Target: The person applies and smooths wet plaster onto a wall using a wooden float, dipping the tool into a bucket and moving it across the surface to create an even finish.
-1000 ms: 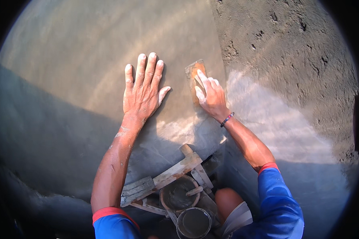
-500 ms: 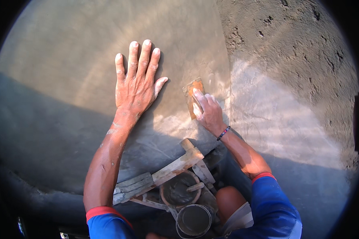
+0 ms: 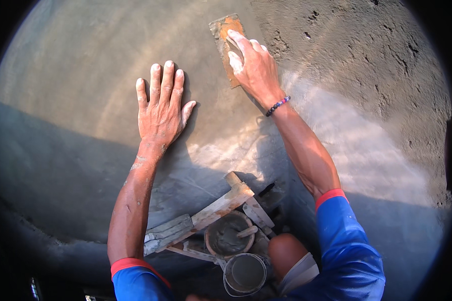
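Note:
My left hand (image 3: 160,110) lies flat on the smooth grey plastered wall (image 3: 100,65), with its fingers stretched upward and the thumb out to the side. Higher up and to the right, my right hand (image 3: 256,67) grips a plastering trowel (image 3: 227,35) by its handle. The trowel's flat rectangular blade is orange-brown with grey plaster along its edges, and it lies against the wall near the wall's corner line. My fingers cover most of the handle. White residue coats the fingertips of both hands.
Rough, pitted plaster (image 3: 346,45) covers the upper right. Below stands a wooden frame (image 3: 223,205) of stained timber. Beside it are a round tub (image 3: 228,236) of wet grey mix with a stick-like handle in it, and a bucket (image 3: 246,273) holding grey liquid.
My right hand has carried the trowel upward and slightly left along the wall. My left hand has shifted a little down and left, still flat on the surface.

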Available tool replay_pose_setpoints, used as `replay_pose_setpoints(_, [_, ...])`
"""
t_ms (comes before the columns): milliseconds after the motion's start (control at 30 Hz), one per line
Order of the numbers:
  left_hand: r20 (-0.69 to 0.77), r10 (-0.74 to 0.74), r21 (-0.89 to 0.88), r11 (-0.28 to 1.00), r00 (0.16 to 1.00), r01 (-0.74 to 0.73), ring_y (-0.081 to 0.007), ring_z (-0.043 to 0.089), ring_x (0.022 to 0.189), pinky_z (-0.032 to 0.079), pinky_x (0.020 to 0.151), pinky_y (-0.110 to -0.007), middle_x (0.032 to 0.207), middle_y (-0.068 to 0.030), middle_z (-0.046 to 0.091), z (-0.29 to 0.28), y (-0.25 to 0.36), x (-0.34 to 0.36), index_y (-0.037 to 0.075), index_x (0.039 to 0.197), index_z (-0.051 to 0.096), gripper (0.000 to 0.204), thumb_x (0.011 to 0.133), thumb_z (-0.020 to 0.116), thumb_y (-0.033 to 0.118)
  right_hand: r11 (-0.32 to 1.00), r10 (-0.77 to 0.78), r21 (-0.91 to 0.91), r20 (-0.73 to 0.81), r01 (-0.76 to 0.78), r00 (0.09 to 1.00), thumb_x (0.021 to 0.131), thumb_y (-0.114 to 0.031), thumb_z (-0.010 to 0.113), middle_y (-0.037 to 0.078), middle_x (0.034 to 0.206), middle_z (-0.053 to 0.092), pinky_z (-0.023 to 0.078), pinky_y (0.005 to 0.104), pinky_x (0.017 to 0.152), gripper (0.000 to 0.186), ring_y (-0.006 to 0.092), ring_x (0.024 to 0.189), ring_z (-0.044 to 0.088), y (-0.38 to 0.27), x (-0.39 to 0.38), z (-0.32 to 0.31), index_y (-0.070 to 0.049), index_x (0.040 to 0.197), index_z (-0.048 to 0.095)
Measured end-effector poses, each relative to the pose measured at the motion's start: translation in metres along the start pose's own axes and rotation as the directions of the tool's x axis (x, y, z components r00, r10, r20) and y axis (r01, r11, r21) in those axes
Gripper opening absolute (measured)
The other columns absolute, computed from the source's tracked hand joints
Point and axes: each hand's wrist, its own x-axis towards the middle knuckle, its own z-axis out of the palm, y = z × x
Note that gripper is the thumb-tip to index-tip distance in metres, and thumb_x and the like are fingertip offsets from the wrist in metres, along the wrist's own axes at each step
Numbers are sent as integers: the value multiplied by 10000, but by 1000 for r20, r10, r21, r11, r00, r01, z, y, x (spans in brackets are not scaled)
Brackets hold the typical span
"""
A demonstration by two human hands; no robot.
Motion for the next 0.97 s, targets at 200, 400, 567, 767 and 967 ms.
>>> replay_pose_setpoints(200, [17, 20, 51, 998, 1000, -21, -295, 104, 1546, 85, 1225, -555, 1671, -39, 173, -6, 1, 6, 129, 1569, 306, 768, 958, 560, 518, 960, 245, 108, 112, -257, 963, 881, -96, 656, 183, 1129, 637, 501, 474, 903, 534, 400, 1024, 599, 77, -223, 27, -105, 1399, 528])
replay_pose_setpoints(400, [34, 74, 3, 997, 997, -74, -297, 126, 1544, 91, 1228, -551, 1664, -40, 205, 15, 25, -4, 145, 1557, 335, 770, 929, 588, 513, 999, 21, -39, 122, -16, 992, 904, -192, 643, 160, 1061, 615, 492, 468, 840, 497, 380, 973, 579, 40, -158, 26, -132, 1389, 547])
replay_pose_setpoints(567, [58, 105, -5, 994, 993, -105, -296, 129, 1545, 89, 1231, -554, 1659, -43, 219, 22, 31, -13, 154, 1556, 337, 753, 939, 558, 524, 996, -71, -64, -37, 69, 997, 910, -177, 646, 208, 1064, 636, 496, 486, 854, 494, 416, 962, 598, -16, 17, 0, -152, 1392, 542])
replay_pose_setpoints(767, [41, 121, 21, 992, 992, -122, -283, 151, 1540, 96, 1224, -570, 1659, -42, 219, 19, 38, -15, 152, 1552, 345, 757, 937, 553, 541, 973, 216, 62, 90, -222, 972, 897, -133, 642, 218, 1260, 634, 489, 457, 984, 553, 403, 1161, 599, 37, -51, -9, -105, 1430, 501])
replay_pose_setpoints(967, [22, 86, 6, 996, 996, -86, -293, 146, 1539, 94, 1220, -581, 1662, -45, 204, 15, 43, -6, 150, 1556, 338, 755, 945, 543, 544, 963, 269, -24, 185, -270, 945, 875, -163, 696, 227, 1445, 519, 380, 424, 1143, 699, 381, 1347, 492, 110, -207, 17, -172, 1518, 420])
